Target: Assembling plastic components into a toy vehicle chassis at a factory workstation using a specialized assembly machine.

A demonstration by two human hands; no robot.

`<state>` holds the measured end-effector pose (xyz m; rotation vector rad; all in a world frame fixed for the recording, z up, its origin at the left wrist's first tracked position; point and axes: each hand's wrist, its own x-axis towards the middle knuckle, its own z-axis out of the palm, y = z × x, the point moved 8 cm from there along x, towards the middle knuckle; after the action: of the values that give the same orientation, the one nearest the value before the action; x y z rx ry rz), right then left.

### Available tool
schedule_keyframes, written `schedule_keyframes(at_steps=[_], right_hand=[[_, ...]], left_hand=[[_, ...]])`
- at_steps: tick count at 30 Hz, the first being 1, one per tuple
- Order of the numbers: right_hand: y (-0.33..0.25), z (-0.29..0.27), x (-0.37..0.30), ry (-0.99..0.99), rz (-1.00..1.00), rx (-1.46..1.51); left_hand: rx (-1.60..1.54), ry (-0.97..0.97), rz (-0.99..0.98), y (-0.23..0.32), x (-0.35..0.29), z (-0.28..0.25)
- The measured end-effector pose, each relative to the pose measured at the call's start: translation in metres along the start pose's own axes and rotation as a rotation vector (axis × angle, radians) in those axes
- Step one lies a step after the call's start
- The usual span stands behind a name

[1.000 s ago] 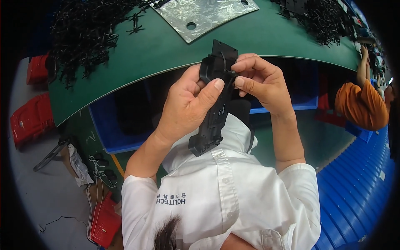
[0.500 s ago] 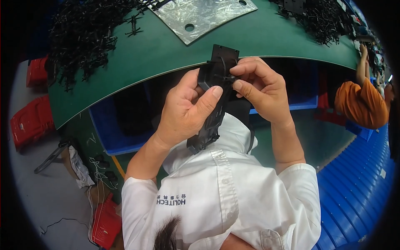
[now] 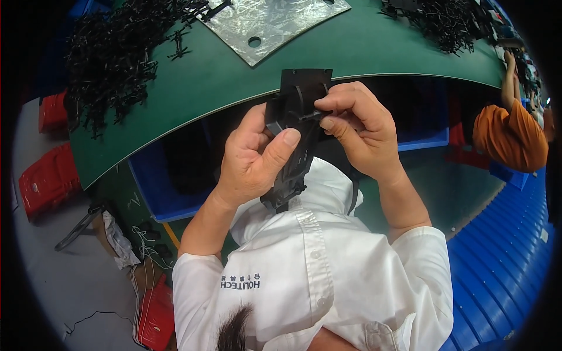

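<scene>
A long black plastic part [image 3: 305, 80] with a flat plate at its far end is held before my chest, just off the table's near edge. My left hand [image 3: 250, 153] wraps around its left side, thumb lying along the top. At its right side, below the flat plate, my right hand [image 3: 362, 126] pinches a small black piece [image 3: 310, 115] between thumb and forefinger. The small piece is partly hidden by the fingertips, so its exact shape cannot be made out. The larger part's near end tilts down toward my shirt.
On the green table [image 3: 216, 79] lie a heap of small black plastic pieces [image 3: 111, 64] at left, a metal plate [image 3: 275, 26] and another black heap [image 3: 442, 29] at right. Blue bins [image 3: 149, 193] stand below. A person in orange [image 3: 509, 137] is at far right.
The black part has turned so its flat plate faces me more and has shifted slightly left. Both hands have moved a little left with it, keeping their grips.
</scene>
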<state>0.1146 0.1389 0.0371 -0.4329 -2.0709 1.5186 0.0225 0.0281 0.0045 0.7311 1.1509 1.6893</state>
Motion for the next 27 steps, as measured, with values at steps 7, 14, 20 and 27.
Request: schedule_keyframes(at_steps=[7, 14, 20, 27], right_hand=[[-0.006, 0.0, -0.001, 0.015, -0.192, -0.154], [0.013, -0.001, -0.009, 0.123, 0.05, 0.051], [0.005, -0.002, -0.008, 0.079, -0.007, -0.009], [-0.005, -0.003, -0.01, 0.066, -0.079, -0.16]], left_hand=[[-0.026, 0.02, -0.001, -0.007, -0.001, -0.002], [0.011, 0.013, 0.029, -0.011, -0.003, 0.0], [0.027, 0.028, 0.05, -0.01, -0.004, -0.001], [0.059, 0.044, 0.076, -0.013, -0.005, 0.0]])
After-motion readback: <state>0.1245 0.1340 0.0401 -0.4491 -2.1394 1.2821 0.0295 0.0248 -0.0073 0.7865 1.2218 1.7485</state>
